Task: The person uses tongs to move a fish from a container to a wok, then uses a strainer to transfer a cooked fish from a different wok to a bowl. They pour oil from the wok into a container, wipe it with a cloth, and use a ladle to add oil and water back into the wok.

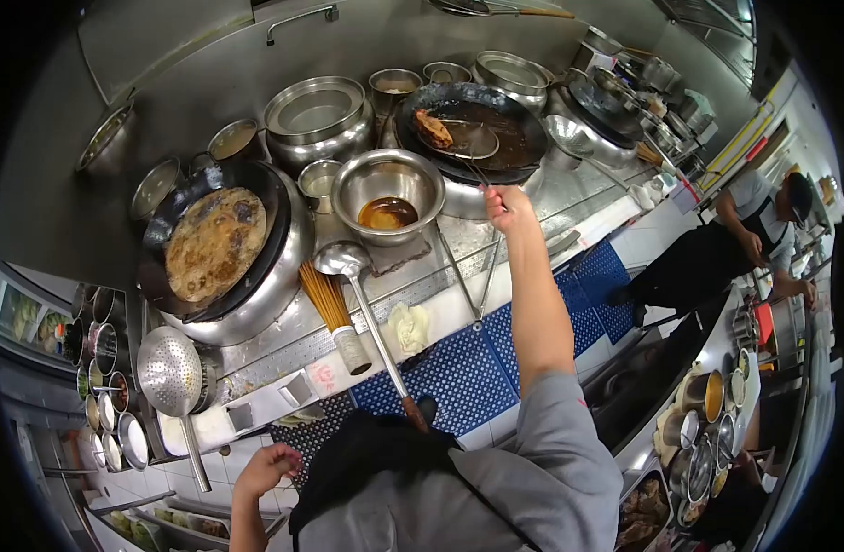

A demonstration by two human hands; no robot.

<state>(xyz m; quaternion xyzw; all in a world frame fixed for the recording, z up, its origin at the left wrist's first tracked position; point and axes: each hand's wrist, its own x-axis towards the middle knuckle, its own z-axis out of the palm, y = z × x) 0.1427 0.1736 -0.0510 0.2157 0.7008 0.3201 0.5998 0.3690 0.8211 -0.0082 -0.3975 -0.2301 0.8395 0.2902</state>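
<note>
My right hand [509,208] is closed around the handle of a round skimmer [477,141], reaching over the right wok [514,103]. The skimmer's head lies in the dark liquid in that wok, beside a browned, fried-looking piece of food [433,129]. My left hand [267,467] hangs low, near the handle of a perforated strainer [169,373]; its fingers are loosely curled and I see nothing in them. Bubbling brown liquid [215,244] fills the left wok [273,216]. A steel bowl [350,179] with brown sauce stands between the woks.
A ladle [344,259] and a bamboo brush [327,299] lie across the counter's front edge, with a crumpled cloth [409,328] alongside. Lidded steel pots [316,110] line the back. A person in a dark apron [716,239] stands at the right. Blue mats [440,368] cover the floor.
</note>
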